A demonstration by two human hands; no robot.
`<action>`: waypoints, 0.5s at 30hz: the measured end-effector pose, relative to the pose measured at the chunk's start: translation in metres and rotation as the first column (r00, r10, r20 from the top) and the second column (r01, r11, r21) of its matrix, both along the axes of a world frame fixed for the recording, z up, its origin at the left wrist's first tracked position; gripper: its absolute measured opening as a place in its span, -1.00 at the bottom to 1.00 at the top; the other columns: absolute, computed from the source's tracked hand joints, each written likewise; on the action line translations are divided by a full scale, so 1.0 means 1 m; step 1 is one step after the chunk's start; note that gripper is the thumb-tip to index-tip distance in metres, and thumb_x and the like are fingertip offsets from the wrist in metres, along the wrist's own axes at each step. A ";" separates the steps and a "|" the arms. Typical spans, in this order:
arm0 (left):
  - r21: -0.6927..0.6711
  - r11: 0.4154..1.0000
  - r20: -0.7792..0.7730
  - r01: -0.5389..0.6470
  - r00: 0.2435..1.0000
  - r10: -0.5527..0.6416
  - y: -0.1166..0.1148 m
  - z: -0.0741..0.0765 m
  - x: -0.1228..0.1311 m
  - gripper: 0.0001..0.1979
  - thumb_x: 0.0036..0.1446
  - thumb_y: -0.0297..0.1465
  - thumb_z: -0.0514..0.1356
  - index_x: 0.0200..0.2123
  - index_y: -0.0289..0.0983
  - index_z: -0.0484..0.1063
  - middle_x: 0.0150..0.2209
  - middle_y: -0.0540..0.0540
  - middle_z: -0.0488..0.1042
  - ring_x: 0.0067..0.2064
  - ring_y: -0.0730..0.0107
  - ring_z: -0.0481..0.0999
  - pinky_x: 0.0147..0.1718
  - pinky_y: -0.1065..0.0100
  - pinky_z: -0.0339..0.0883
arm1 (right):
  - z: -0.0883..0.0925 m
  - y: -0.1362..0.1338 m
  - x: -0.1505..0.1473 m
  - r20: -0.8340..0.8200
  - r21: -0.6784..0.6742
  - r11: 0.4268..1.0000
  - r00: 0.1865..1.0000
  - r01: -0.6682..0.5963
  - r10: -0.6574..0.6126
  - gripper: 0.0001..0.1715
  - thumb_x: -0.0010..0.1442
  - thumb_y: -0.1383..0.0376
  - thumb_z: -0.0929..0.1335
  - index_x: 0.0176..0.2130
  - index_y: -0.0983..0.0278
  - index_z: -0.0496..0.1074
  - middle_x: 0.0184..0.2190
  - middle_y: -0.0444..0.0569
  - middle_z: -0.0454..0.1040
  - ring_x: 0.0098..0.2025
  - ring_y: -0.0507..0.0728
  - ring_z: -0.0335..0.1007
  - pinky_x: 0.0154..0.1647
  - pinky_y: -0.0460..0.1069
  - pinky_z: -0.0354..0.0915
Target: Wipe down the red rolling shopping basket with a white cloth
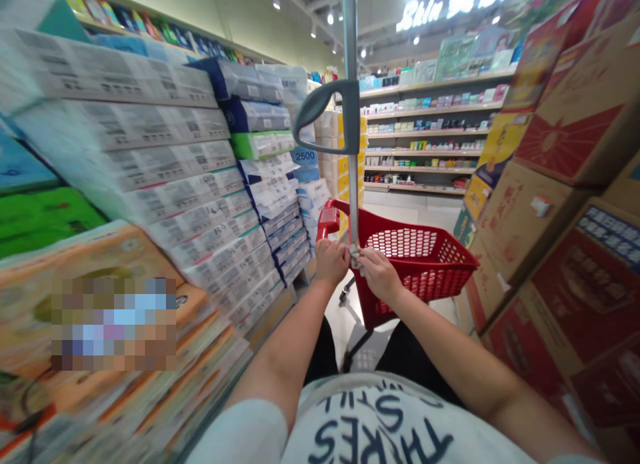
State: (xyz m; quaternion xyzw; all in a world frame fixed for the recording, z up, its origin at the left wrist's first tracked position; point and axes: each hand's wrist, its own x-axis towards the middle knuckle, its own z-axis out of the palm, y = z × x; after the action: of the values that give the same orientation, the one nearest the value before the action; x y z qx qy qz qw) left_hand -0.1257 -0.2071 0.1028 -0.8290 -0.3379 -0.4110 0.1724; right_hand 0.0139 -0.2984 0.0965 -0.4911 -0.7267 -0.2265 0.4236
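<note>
My left hand is closed, with its fingers close to the red handle of the shopping cart. My right hand pinches beside it. Between the two sets of fingertips is a small, pale, crumpled piece, too small to identify. Directly in front stands the red plastic shopping cart, its perforated basket pointing away to the right; no goods show inside. A metal pole with a grey loop handle rises just beyond my hands.
Tall stacks of wrapped paper packs line the left. Cardboard cartons are piled on the right. Farther ahead, shelves carry small packaged goods. Orange packs lie near my left arm. Pale floor shows beyond the cart.
</note>
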 end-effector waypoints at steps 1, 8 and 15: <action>0.005 1.000 0.001 0.001 1.000 -0.001 0.000 0.000 0.000 -0.70 0.28 -0.31 0.05 -0.49 -0.24 0.39 -0.42 -0.08 0.41 -0.22 0.25 0.34 -0.03 0.14 0.08 | 0.000 0.000 0.000 0.000 0.003 1.000 1.000 -0.004 0.004 -0.66 0.32 0.43 0.19 -0.14 0.28 0.52 -0.08 0.08 0.48 -0.01 0.18 0.35 0.07 0.15 0.36; 0.012 1.000 -0.001 -0.004 1.000 0.004 0.001 -0.003 -0.001 -0.77 0.23 -0.33 0.10 -0.46 -0.25 0.41 -0.40 -0.08 0.43 -0.18 0.20 0.35 -0.01 0.11 0.06 | 0.009 0.002 -0.003 0.033 0.035 0.999 0.999 -0.021 0.020 -0.66 0.32 0.42 0.19 -0.13 0.30 0.52 -0.09 0.08 0.48 -0.04 0.17 0.33 0.07 0.10 0.35; -0.027 0.999 0.020 0.021 1.000 -0.020 0.002 -0.004 0.000 -0.73 0.27 -0.32 0.05 -0.45 -0.23 0.41 -0.38 -0.09 0.43 -0.16 0.19 0.34 0.02 0.08 0.05 | -0.009 -0.001 -0.001 0.172 -0.041 0.999 0.985 0.033 -0.026 -0.67 0.34 0.40 0.20 -0.21 0.28 0.55 -0.05 0.04 0.48 0.01 0.19 0.29 0.12 0.13 0.29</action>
State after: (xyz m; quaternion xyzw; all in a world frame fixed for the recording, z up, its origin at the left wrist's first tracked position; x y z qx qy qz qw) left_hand -0.1259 -0.2051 0.0987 -0.8307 -0.3365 -0.4161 0.1536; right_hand 0.0130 -0.2994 0.0876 -0.4897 -0.7579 -0.2581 0.3452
